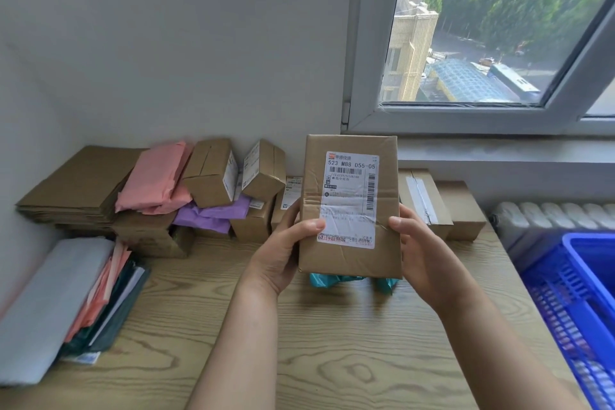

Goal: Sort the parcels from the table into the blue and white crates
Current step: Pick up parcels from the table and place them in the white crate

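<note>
While both hands, left [283, 253] and right [424, 253], grip the creased brown labelled cardboard parcel [349, 206], it half hides a crinkled teal plastic bag [336, 280] on the wood-grain table [332, 359].

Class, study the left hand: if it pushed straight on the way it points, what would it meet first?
The left hand grips the parcel, so that comes first; past its edge, probably the small boxes by the wall, depth unclear.

A small upstairs parcel-sorting room: labelled parcels [213, 173] heaped at 10 o'clock on a wooden table [332, 359], mailers [50, 303] at 8, a blue crate [572, 293] at 4, a window [482, 27] at 1 overlooking a street.
</note>
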A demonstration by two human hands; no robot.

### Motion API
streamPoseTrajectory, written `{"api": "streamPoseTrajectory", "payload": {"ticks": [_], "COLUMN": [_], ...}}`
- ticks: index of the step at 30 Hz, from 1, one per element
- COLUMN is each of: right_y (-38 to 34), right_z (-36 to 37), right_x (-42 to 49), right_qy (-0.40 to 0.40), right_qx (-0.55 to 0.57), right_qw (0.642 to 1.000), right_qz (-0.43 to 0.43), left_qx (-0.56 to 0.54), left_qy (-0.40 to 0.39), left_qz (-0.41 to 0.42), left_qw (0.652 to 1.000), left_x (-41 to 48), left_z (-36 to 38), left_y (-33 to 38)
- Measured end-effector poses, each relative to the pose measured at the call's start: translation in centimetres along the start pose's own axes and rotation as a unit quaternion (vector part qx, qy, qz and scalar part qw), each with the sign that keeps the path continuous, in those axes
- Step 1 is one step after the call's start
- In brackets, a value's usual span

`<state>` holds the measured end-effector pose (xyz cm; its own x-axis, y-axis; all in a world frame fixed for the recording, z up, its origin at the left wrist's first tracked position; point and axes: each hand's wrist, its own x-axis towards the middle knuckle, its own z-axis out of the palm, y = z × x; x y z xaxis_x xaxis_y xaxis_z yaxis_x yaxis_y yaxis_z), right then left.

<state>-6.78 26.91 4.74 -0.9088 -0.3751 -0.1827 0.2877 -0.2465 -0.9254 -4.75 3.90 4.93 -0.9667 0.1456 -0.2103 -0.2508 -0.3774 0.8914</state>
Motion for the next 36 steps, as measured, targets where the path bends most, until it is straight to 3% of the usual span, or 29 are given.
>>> {"api": "streamPoseTrajectory", "payload": {"ticks": [9,13,19,24,31,36], "right_y": [0.6,1.4,3.2,3.4,0.7,-1.8], "right_z": [-0.4,-1.9,-6.3,-11.0,-18.6,-25.7], "right_x": [0.2,-0.9,-6.9,-15.0,-27.2,-37.0], "right_qy": [0.027,0.103,0.253,0.350,0.469,0.538], "right_qx": [-0.002,0.022,0.037,0.070,0.158,0.146], "right_qw": [1.000,0.994,0.967,0.934,0.867,0.828], "right_qz": [0.012,0.023,-0.003,-0.033,-0.047,-0.069], "left_qx": [-0.010,-0.018,0.016,0.027,0.078,0.078], "left_qy": [0.027,0.030,-0.063,-0.136,-0.181,-0.213], "left_qz": [-0.042,-0.090,-0.119,-0.158,-0.188,-0.218], "left_qw": [0.999,0.995,0.991,0.978,0.962,0.949], "left_x": [0.6,2.3,4.7,3.5,-0.6,-3.7], "left_z": [0.9,3.3,10.0,18.4,32.9,44.6], "left_y": [0.2,-0.5,-4.4,-10.1,-17.1,-22.7]}}
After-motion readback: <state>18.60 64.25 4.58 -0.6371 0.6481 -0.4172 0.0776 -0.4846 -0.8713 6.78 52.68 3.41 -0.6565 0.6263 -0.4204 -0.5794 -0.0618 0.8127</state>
